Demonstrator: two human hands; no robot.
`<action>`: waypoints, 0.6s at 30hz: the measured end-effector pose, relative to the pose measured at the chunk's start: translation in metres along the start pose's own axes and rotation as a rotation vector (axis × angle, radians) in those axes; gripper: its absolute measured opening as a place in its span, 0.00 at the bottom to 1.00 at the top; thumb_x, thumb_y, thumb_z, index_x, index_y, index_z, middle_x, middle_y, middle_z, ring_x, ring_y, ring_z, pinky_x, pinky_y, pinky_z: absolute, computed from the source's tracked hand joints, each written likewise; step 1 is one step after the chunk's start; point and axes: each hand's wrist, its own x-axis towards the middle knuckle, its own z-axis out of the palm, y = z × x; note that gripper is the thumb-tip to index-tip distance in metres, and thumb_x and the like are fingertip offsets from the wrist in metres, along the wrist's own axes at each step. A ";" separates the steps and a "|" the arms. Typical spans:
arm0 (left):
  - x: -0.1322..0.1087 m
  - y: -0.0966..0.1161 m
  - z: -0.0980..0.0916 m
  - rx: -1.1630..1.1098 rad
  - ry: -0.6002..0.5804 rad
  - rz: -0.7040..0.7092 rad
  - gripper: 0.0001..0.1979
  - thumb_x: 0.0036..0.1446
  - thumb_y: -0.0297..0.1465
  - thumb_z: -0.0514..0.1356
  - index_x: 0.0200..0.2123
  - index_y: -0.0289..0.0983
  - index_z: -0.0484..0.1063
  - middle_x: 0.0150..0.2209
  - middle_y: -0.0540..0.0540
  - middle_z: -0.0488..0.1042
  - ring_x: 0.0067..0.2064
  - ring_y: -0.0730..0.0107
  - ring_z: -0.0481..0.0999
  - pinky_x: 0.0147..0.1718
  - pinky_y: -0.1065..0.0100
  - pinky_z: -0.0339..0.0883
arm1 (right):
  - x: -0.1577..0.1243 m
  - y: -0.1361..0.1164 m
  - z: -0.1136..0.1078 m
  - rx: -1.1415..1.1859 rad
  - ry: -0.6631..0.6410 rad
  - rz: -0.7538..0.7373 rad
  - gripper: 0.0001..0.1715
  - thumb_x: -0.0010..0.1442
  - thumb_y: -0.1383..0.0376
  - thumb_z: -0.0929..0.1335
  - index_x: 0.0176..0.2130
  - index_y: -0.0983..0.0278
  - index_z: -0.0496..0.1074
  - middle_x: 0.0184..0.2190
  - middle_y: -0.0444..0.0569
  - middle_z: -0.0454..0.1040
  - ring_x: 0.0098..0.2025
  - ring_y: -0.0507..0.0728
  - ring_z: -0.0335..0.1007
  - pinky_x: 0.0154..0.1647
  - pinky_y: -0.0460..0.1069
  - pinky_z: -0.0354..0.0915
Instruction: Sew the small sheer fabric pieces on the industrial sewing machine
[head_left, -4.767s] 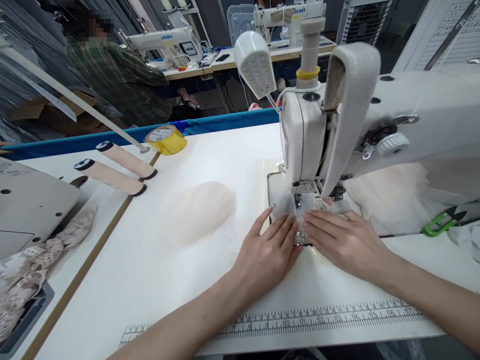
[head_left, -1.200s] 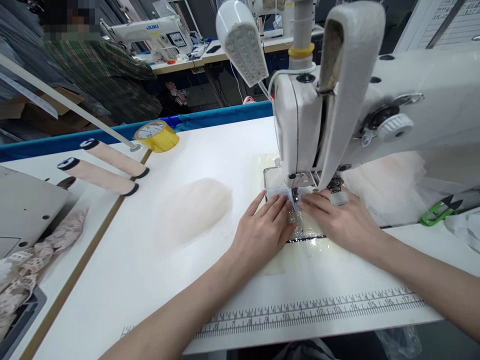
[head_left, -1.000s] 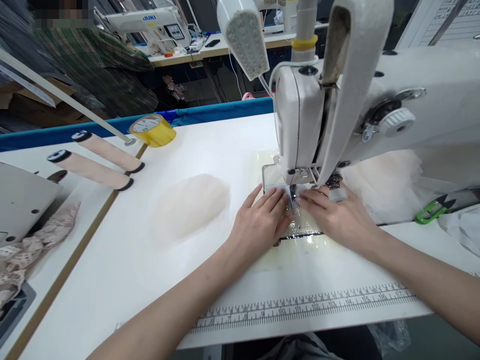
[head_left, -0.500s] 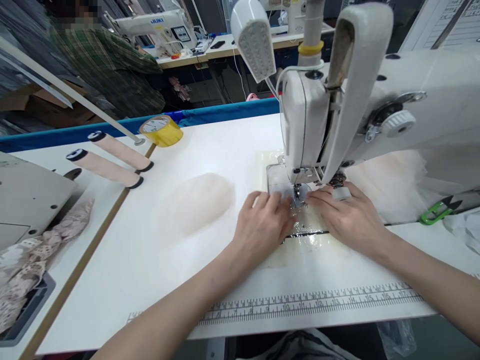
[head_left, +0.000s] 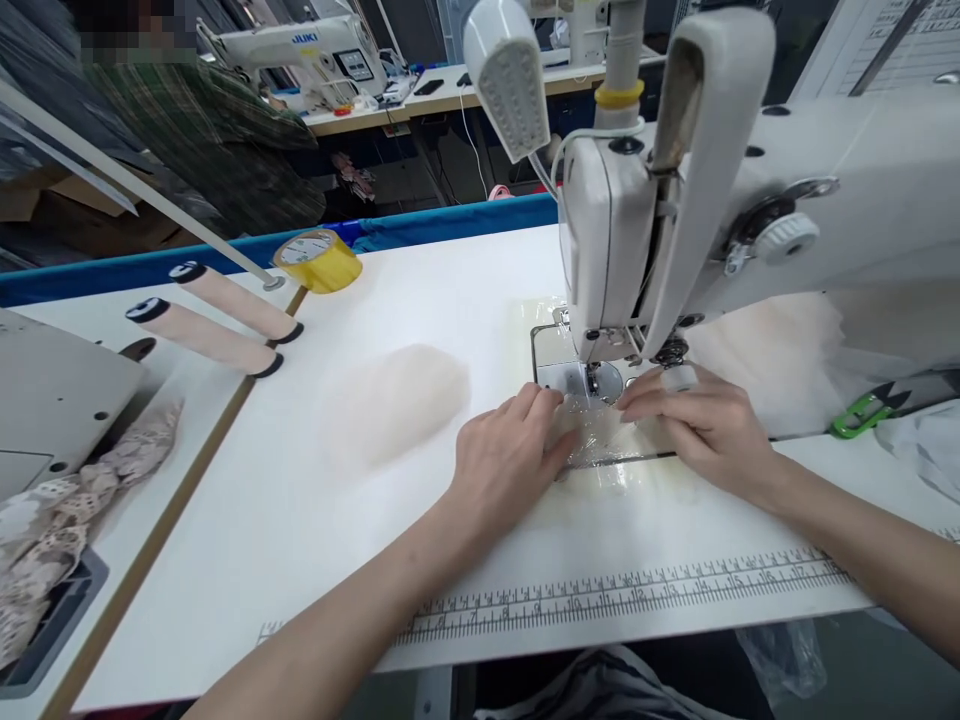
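My left hand [head_left: 508, 452] rests at the left of the needle plate [head_left: 553, 350] of a white sewing machine [head_left: 611, 230], its fingers stretched forward and the thumb apart. On the right of the presser foot [head_left: 594, 380], my right hand [head_left: 701, 420] has thumb and fingertips pressed together; anything between them is too small or sheer to make out. Clear, shiny tape [head_left: 611, 440] covers the plate's front. A sheer beige fabric piece [head_left: 397, 410] lies flat on the table, left of my hands. More sheer fabric [head_left: 780, 345] is bunched behind my right hand.
Green thread snips [head_left: 862, 412] lie at the right. Two beige thread spools [head_left: 206, 338] and a yellow tape roll [head_left: 319, 262] stand at the left, near lace trim [head_left: 60, 530]. A printed ruler [head_left: 600, 597] runs along the front edge. Beyond, a person [head_left: 195, 130] is near another machine [head_left: 300, 60].
My left hand has shifted slightly left, away from the needle, its thumb spreading. My right hand has drawn its fingertips together and a little toward me. More of the plate shows between them.
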 end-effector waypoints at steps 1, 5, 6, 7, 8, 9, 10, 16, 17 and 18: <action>0.000 0.000 0.000 -0.011 0.004 -0.015 0.10 0.59 0.37 0.59 0.41 0.38 0.66 0.35 0.50 0.74 0.29 0.70 0.74 0.18 0.71 0.50 | 0.001 -0.002 -0.001 -0.009 0.034 0.024 0.21 0.58 0.78 0.58 0.34 0.60 0.75 0.33 0.45 0.79 0.37 0.55 0.74 0.35 0.53 0.70; 0.000 0.000 -0.001 -0.063 0.014 -0.044 0.05 0.62 0.32 0.55 0.40 0.38 0.66 0.36 0.50 0.75 0.26 0.74 0.71 0.18 0.72 0.49 | 0.001 -0.011 -0.003 0.015 0.113 0.085 0.21 0.58 0.77 0.60 0.37 0.60 0.77 0.32 0.47 0.78 0.36 0.55 0.75 0.30 0.50 0.70; 0.000 0.000 -0.001 -0.074 0.015 -0.047 0.05 0.62 0.32 0.54 0.40 0.38 0.66 0.36 0.50 0.75 0.25 0.74 0.71 0.19 0.73 0.49 | 0.001 -0.014 -0.003 0.037 0.121 0.105 0.20 0.58 0.77 0.60 0.38 0.60 0.77 0.32 0.47 0.78 0.36 0.55 0.75 0.29 0.49 0.70; 0.000 -0.001 0.000 -0.087 0.016 -0.050 0.04 0.62 0.31 0.54 0.39 0.38 0.66 0.36 0.50 0.75 0.25 0.75 0.71 0.19 0.73 0.49 | 0.001 -0.017 -0.003 0.071 0.115 0.141 0.20 0.59 0.76 0.61 0.39 0.60 0.77 0.32 0.47 0.78 0.35 0.55 0.75 0.28 0.48 0.70; 0.000 -0.001 0.001 -0.106 0.018 -0.054 0.04 0.62 0.30 0.53 0.38 0.38 0.66 0.35 0.51 0.75 0.25 0.75 0.71 0.19 0.73 0.50 | 0.001 -0.020 -0.003 0.124 0.090 0.196 0.19 0.59 0.75 0.61 0.41 0.60 0.76 0.32 0.47 0.78 0.35 0.55 0.75 0.28 0.48 0.70; 0.000 -0.001 0.002 -0.136 0.027 -0.055 0.03 0.62 0.29 0.54 0.37 0.38 0.67 0.34 0.51 0.75 0.25 0.75 0.70 0.19 0.73 0.50 | 0.001 -0.023 -0.003 0.203 0.041 0.272 0.18 0.60 0.73 0.62 0.44 0.60 0.76 0.31 0.47 0.77 0.34 0.55 0.75 0.27 0.47 0.70; 0.000 0.000 0.003 -0.184 0.042 -0.051 0.03 0.62 0.29 0.54 0.36 0.38 0.67 0.33 0.51 0.75 0.25 0.76 0.70 0.20 0.73 0.51 | 0.001 -0.027 -0.002 0.311 -0.036 0.365 0.18 0.61 0.71 0.62 0.48 0.59 0.73 0.29 0.46 0.76 0.32 0.55 0.75 0.26 0.47 0.71; -0.002 0.010 -0.003 -0.706 0.101 -0.036 0.03 0.59 0.29 0.60 0.32 0.38 0.73 0.25 0.54 0.72 0.22 0.80 0.66 0.22 0.75 0.58 | 0.004 -0.029 0.005 0.816 -0.346 0.744 0.23 0.62 0.61 0.65 0.55 0.63 0.64 0.21 0.40 0.72 0.22 0.53 0.73 0.21 0.47 0.70; -0.002 0.010 -0.005 -0.796 0.073 -0.081 0.03 0.58 0.30 0.61 0.31 0.38 0.74 0.24 0.54 0.71 0.21 0.80 0.66 0.22 0.75 0.59 | 0.004 -0.026 0.005 0.805 -0.322 0.758 0.17 0.61 0.61 0.66 0.49 0.65 0.68 0.20 0.41 0.72 0.21 0.53 0.72 0.21 0.47 0.70; -0.001 0.010 -0.007 -0.884 0.027 -0.134 0.03 0.57 0.30 0.61 0.31 0.38 0.75 0.22 0.54 0.71 0.20 0.80 0.66 0.21 0.75 0.59 | 0.005 -0.024 0.005 0.780 -0.306 0.765 0.13 0.61 0.60 0.66 0.43 0.65 0.70 0.20 0.42 0.72 0.21 0.52 0.72 0.22 0.46 0.70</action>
